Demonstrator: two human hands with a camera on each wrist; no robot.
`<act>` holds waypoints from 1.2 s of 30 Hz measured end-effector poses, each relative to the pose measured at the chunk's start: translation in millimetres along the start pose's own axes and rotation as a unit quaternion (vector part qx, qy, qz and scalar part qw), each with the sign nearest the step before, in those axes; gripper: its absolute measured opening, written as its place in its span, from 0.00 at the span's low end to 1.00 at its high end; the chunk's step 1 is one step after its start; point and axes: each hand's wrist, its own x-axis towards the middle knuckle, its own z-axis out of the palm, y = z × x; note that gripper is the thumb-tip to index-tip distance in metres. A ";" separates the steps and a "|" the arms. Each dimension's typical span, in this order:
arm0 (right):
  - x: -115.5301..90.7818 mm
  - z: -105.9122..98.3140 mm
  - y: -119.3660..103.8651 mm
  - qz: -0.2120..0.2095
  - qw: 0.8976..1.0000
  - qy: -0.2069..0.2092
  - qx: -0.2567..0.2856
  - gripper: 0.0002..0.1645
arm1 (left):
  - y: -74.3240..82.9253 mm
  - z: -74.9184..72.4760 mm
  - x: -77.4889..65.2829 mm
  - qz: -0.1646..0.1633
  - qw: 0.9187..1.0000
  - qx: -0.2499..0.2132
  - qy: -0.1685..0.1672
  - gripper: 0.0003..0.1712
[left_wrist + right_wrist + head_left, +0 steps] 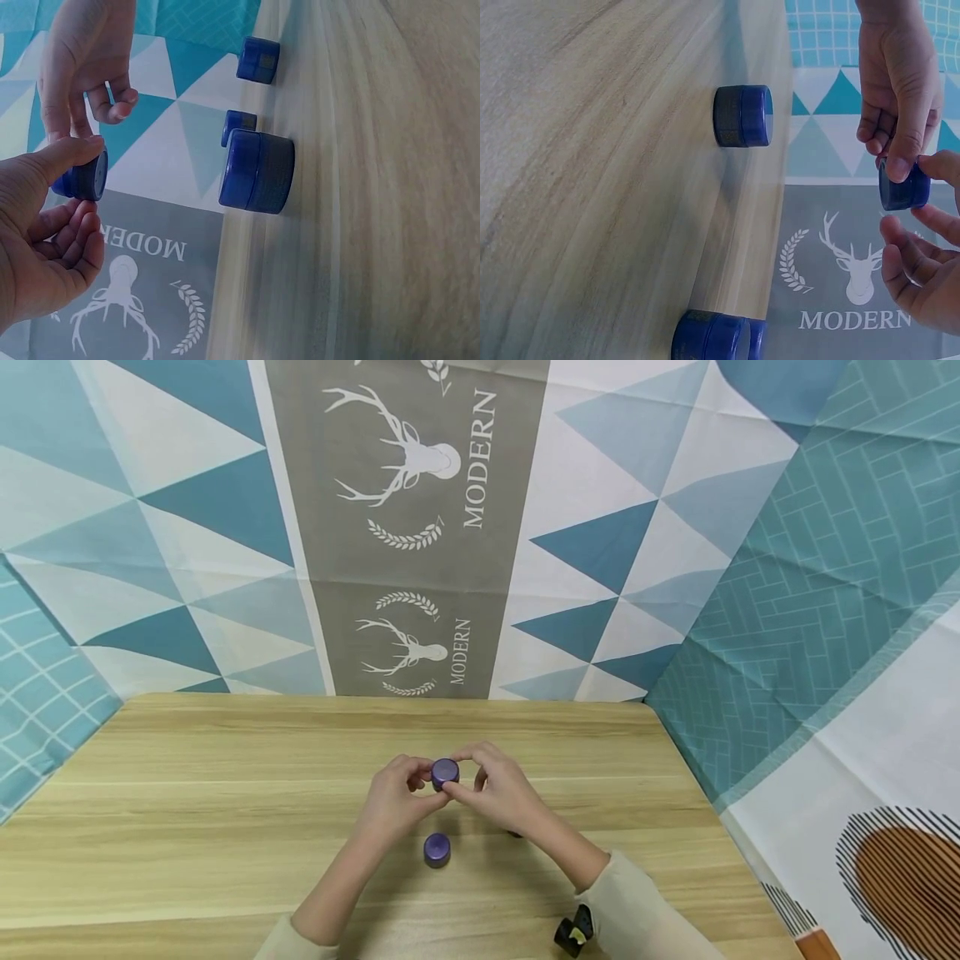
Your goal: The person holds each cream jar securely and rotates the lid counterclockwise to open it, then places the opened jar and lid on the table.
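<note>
Both hands hold a small round jar with a shiny purple lid above the table. My left hand pinches it from the left, thumb in front and fingers behind. From the other side, my right hand grips it with thumb and index finger at the lid. In the left wrist view the held jar is tilted sideways by the camera angle and looks blue. A similar jar stands on the table just below the hands. More of these jars show in the left wrist view, one large jar nearest the camera.
The wooden table reaches back to a patterned cloth wall. Two further jars, a small one and another, stand on the table; in the head view the right forearm mostly hides them. A black object sits by the right sleeve.
</note>
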 end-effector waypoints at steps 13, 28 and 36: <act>-1.2 -1.1 -3.1 0.027 1.000 0.006 0.006 0.26 | -0.1 -2.2 0.3 -0.001 1.000 0.003 0.005 0.19; -0.6 -0.5 -2.2 0.028 1.000 -0.009 0.002 0.30 | 0.6 -3.4 -0.8 -0.003 1.000 0.009 0.006 0.19; -1.0 0.9 -2.1 0.017 1.000 0.000 0.014 0.22 | 0.4 -1.8 -0.8 -0.004 1.000 0.007 -0.002 0.18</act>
